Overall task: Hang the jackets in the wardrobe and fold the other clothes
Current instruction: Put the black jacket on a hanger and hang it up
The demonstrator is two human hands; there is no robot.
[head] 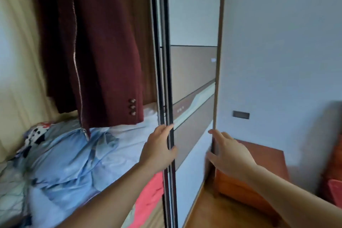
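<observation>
Hands are being set on the two vertical edges of a sliding wardrobe door panel (192, 83), seemingly so that it can be slid along its track. The left hand (159, 149) is being wrapped around the dark metal door edge (169, 98), thumb in front and fingers behind; the right hand (228, 151) is being laid with spread fingers against the pale wooden edge (217, 79) at 3 o'clock of it. A dark maroon zip-up jacket with buttoned cuffs (96, 52) is hanging at 10 o'clock, already in the wardrobe. Crumpled light blue clothing (70, 157) is lying below at 8 o'clock, not yet folded, beside a coral-pink garment (149, 196).
</observation>
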